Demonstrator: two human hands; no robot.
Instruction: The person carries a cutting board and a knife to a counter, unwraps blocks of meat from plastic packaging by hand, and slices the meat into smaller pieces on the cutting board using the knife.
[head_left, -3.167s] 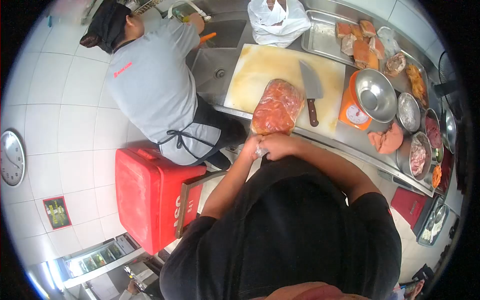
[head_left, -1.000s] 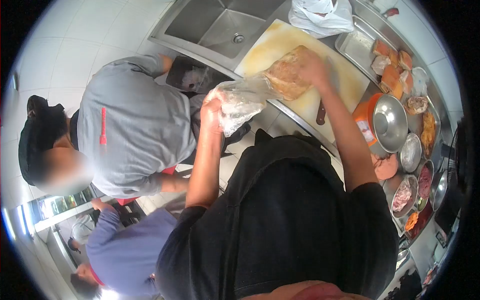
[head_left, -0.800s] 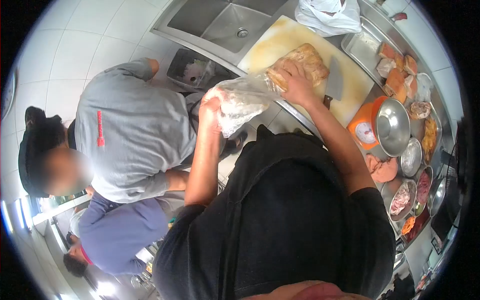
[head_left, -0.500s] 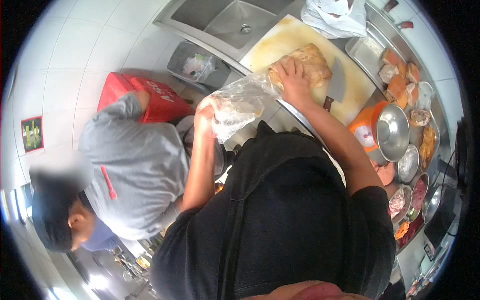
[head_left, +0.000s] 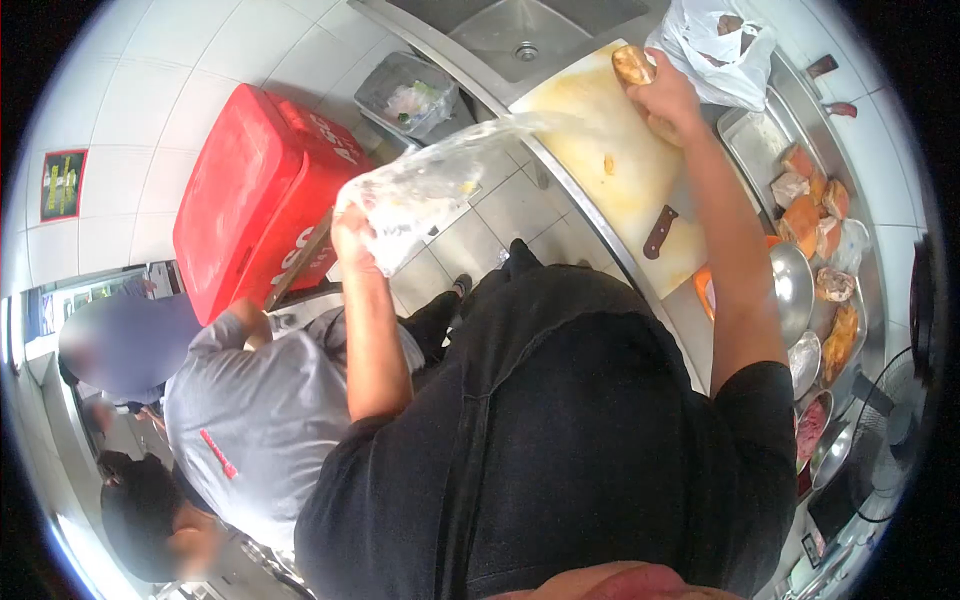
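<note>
My left hand is closed around one end of a clear plastic bag, which stretches out over the floor toward the counter. My right hand grips a brown piece of food, possibly cooked meat, at the far side of a stained white cutting board. The hand hides part of that piece. A small brown scrap lies on the board. Beside my right forearm is a knife; its dark handle shows, while the arm covers most of the blade.
Behind the board is a steel sink, with a white plastic bag to its right. Food pieces and bowls line the right side. On the left stand a grey bin, a red lidded container and a co-worker in grey.
My right hand has moved away across the board with the brown food, which is now out of the clear bag. My left hand has drawn the bag leftward. The co-worker has shifted.
</note>
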